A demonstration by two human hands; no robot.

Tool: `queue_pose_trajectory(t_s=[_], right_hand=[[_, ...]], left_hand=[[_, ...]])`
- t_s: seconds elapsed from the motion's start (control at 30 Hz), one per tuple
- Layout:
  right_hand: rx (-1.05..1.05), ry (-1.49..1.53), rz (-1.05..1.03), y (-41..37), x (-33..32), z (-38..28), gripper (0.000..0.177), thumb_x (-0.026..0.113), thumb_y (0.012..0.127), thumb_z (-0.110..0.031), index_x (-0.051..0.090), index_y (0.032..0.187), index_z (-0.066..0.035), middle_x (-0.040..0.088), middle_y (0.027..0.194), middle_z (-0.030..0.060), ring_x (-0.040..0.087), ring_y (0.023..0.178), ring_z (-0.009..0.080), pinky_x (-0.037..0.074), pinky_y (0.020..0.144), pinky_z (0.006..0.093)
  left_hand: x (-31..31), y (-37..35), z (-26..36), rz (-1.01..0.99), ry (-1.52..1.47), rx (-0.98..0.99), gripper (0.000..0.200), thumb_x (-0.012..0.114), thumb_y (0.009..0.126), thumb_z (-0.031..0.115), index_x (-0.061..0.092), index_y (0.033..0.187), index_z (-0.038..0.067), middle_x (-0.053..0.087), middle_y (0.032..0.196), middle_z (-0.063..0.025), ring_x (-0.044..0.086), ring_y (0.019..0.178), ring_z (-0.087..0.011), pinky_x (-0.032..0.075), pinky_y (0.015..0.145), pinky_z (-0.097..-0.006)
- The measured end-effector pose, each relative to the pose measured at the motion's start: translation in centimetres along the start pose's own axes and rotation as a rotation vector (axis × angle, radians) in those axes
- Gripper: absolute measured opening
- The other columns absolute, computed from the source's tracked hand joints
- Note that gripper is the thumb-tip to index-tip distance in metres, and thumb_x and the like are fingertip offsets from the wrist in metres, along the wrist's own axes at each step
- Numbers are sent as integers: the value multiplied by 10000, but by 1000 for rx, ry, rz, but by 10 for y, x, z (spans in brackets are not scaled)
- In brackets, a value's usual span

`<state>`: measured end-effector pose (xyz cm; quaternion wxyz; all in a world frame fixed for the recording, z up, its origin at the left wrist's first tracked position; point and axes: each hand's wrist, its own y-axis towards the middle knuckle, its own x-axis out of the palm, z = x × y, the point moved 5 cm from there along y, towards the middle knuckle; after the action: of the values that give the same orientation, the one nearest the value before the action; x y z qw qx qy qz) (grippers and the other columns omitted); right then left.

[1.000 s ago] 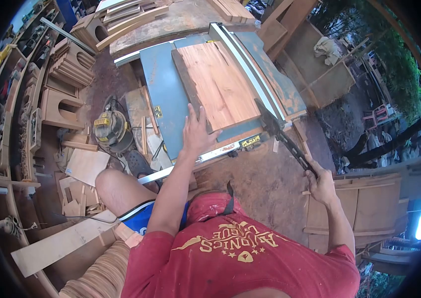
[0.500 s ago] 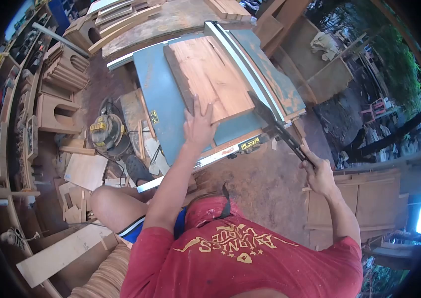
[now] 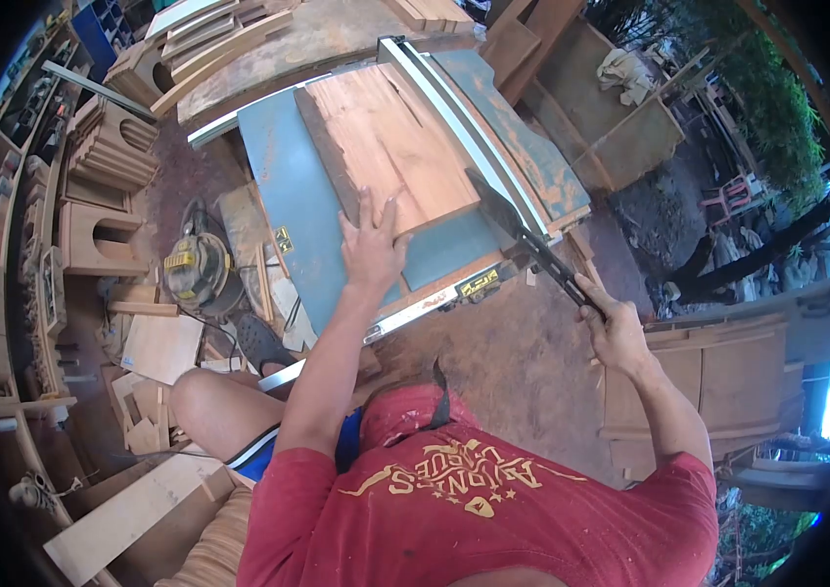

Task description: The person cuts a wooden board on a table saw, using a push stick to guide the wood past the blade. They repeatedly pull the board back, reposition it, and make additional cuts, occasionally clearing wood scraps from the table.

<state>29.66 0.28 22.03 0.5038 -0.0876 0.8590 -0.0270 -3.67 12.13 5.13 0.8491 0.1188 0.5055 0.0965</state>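
A wide wooden board (image 3: 400, 137) lies flat on the blue-grey top of a table saw (image 3: 278, 186), alongside its long metal fence (image 3: 464, 127). My left hand (image 3: 373, 245) rests on the board's near left corner with its fingers spread. My right hand (image 3: 613, 321) is wrapped round the handle of a long black push stick (image 3: 544, 256). The stick's far end meets the board's near right corner, close to the fence. No saw blade can be made out.
Behind the saw stands a workbench (image 3: 322, 44) with stacked wood strips. A yellow-and-black power tool (image 3: 202, 264) sits on the left among offcuts. Wooden parts (image 3: 97, 240) are stacked farther left, and panels (image 3: 694, 377) lean at the right.
The whole view has shifted, so the saw and board appear a little farther left. Both hands keep nearly the same places on the board and push stick.
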Motion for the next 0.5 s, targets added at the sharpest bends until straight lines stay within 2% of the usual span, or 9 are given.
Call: queue_pose_trajectory(t_s=[0.03, 0.13, 0.23, 0.33, 0.5], right_hand=[[-19, -17, -1, 2, 1, 2, 493, 573, 948, 28, 540, 1440, 13, 724, 908, 191, 734, 820, 244, 538, 802, 331], [-76, -38, 35, 7, 2, 3, 496, 578, 942, 33, 545, 1437, 13, 725, 885, 193, 737, 809, 245, 544, 798, 338], [-66, 19, 38, 13, 3, -2, 491, 577, 939, 38, 553, 1429, 11, 720, 849, 199, 744, 814, 274, 548, 818, 351], [39, 24, 0, 19, -6, -18, 496, 579, 925, 33, 578, 1418, -18, 727, 1074, 253, 742, 922, 334, 542, 869, 385], [5, -8, 7, 30, 1, -10, 487, 578, 935, -3, 583, 1421, -41, 729, 963, 230, 738, 867, 328, 541, 835, 384]], left_hand=[[0, 1, -1, 6, -4, 0, 720, 806, 831, 319, 528, 1485, 196, 283, 1657, -177, 369, 1339, -660, 514, 1001, -620], [-3, 4, -1, -1, -24, -20, 721, 811, 824, 310, 533, 1480, 197, 287, 1656, -173, 365, 1342, -660, 510, 1005, -620], [-5, 10, -3, 0, -28, -25, 722, 815, 819, 304, 536, 1476, 194, 292, 1654, -175, 371, 1338, -660, 512, 1006, -615], [-1, 16, -10, 55, -20, 26, 718, 816, 817, 304, 541, 1471, 185, 300, 1650, -181, 380, 1335, -656, 511, 1008, -614], [-1, 26, -14, 24, -17, -3, 709, 818, 813, 305, 553, 1458, 176, 313, 1641, -191, 383, 1340, -647, 495, 1031, -615]])
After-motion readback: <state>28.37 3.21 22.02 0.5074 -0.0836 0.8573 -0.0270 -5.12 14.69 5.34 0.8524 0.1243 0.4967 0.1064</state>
